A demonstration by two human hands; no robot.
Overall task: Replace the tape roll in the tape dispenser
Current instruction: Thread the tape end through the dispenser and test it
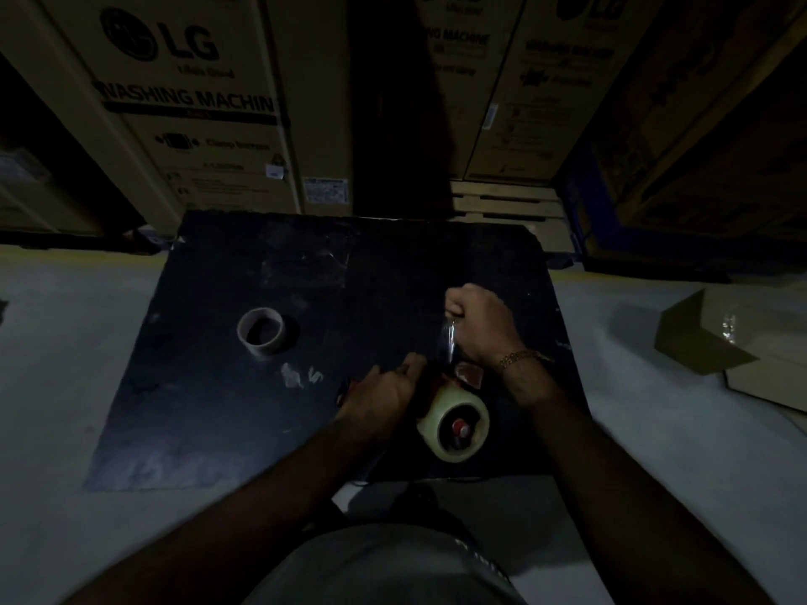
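- Dim light covers a dark, scuffed rectangular board (227, 395) lying on a pale floor (65, 342), with tall brown cardboard washing-machine boxes (183, 102) stacked behind it.
- Near the board's front edge lies the tape dispenser (441, 393), red parts showing, with a full cream-coloured roll of clear packing tape (454, 423) seated on its red hub.
- The left hand (384, 397) rests on the dispenser's left side, fingers curled down over the body just beside the roll; how tightly they grip I cannot tell, as the dispenser is mostly hidden under the hand.
- The right hand (480, 325), with a gold chain bracelet (522, 358) at the wrist, is closed into a fist further up the board, beyond the dispenser.
- A shiny strip of clear tape (451, 340) runs from the right fist's pinched fingers down toward the dispenser's front end, stretched between the two.
- An empty brown cardboard tape core (261, 330) stands on end on the board, well apart to the left of both hands.
- An open cardboard carton (707, 338) sits on the floor to the right of the board.
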